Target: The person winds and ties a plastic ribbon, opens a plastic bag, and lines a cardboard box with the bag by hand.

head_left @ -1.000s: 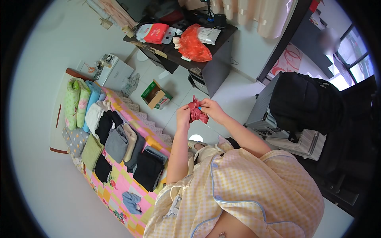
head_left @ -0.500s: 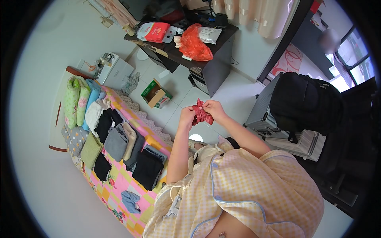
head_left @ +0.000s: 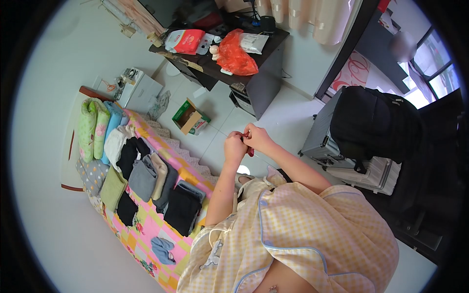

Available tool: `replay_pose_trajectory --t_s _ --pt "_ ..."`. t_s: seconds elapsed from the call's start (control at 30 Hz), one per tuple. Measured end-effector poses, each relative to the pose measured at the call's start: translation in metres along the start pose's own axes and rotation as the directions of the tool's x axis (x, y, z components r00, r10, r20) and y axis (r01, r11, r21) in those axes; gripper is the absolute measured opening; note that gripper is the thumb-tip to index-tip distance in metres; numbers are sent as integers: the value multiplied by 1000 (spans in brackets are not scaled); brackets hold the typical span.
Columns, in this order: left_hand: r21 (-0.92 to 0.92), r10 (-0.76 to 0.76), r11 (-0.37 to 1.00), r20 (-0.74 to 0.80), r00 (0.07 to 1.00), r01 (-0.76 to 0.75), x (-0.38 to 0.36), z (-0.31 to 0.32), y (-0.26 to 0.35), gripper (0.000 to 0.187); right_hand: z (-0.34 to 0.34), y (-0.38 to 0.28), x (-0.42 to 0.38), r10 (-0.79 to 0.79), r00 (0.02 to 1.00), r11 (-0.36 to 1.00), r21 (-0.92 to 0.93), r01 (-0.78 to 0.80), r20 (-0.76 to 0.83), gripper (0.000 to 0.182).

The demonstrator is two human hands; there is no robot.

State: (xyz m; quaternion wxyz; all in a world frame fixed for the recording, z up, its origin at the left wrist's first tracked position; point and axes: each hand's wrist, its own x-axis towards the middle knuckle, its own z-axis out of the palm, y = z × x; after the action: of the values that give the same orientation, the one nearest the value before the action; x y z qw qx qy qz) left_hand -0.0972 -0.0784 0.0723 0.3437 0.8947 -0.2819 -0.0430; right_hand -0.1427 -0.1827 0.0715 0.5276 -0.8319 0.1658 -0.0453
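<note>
Head view, looking down past my checked pyjama top [head_left: 312, 229]: both hands are raised in front of my chest and pressed close together, over the tiled floor [head_left: 283, 110] beside the bed. My left hand [head_left: 235, 145] and right hand [head_left: 258, 138] are closed around a small red cloth [head_left: 249, 149]; it is bunched between the palms and almost wholly hidden, with only a sliver of red showing at the gap where the knuckles meet and just below the right hand. Fingers of both hands are curled inward, pinching the bundle; I cannot tell which fingers carry the grip. The cloth touches nothing else and hangs clear of the bed. To my left lies the bed with its pink and yellow patterned sheet [head_left: 146, 222], and on it rows of folded clothes [head_left: 151, 178] in black, grey, beige and olive, well apart from the hands. A small blue garment [head_left: 162, 249] lies alone nearer the foot of the sheet. Rolled green and blue bedding [head_left: 97, 124] sits at the far end. Ahead, a dark desk [head_left: 261, 73] holds an orange plastic bag [head_left: 234, 56]. A black backpack [head_left: 371, 122] rests on a silver suitcase [head_left: 322, 141] to my right.
</note>
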Motion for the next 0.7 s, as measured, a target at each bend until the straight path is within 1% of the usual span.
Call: replay_pose_trajectory --t_s 0.03,0.07,0.13,0.17,0.23,0.27,0.33,0.37,0.43,0.47,0.5,0.53,0.57,0.6,0.63,0.67,0.7 --pt "40 10 999 28 1000 -11 0 2 -3 12 2 4 2 36 999 999 -12 -35 25 21" --pt "41 11 999 31 999 -12 -1 5 -6 12 4 8 4 37 999 999 -10 -37 24 21" --pt "-58 26 998 17 1000 -25 -3 10 -10 11 4 13 5 -71 997 994 -87 69 -16 17" --pt "-59 27 998 19 999 -26 -3 12 -12 11 4 15 6 -68 998 994 -88 66 -19 17" --pt "-192 73 979 -9 997 -74 -1 10 -13 13 4 14 7 117 993 984 134 -117 7 16" --pt "-192 73 979 -9 997 -73 -2 9 -14 13 3 13 7 117 993 984 133 -117 7 16" --pt "-242 139 960 -26 990 -141 -4 5 -12 15 1 12 6 209 975 929 296 -221 71 12" --pt "-242 141 960 -26 990 -143 -5 4 -13 15 0 12 5 209 975 930 295 -220 69 12" --pt "-353 134 926 -25 991 -134 -11 4 -19 11 -3 10 4 265 957 905 313 -288 117 9" --pt "-353 136 926 -24 990 -135 -15 5 -21 11 -3 12 4 265 957 905 314 -288 115 9" --pt "-485 32 874 22 999 -17 -20 6 -24 11 -3 16 5 272 947 889 332 -316 172 9" --pt "-599 -62 794 80 995 98 -22 8 -27 10 -2 19 7 273 935 873 349 -340 229 9" --pt "-597 -59 797 75 995 92 -23 11 -29 10 1 23 10 267 937 875 351 -334 227 9" --pt "-826 -142 556 17 990 94 -25 18 -29 11 3 25 9 234 957 899 337 -279 169 10" --pt "-965 -233 258 -8 973 53 -25 22 -31 11 5 26 10 199 974 920 322 -223 106 10" --pt "-985 -291 154 27 956 75 -23 26 -34 12 7 26 11 195 976 919 329 -216 98 10" --pt "-985 -284 155 23 959 69 -18 22 -31 12 5 19 10 188 971 900 370 -229 146 10"
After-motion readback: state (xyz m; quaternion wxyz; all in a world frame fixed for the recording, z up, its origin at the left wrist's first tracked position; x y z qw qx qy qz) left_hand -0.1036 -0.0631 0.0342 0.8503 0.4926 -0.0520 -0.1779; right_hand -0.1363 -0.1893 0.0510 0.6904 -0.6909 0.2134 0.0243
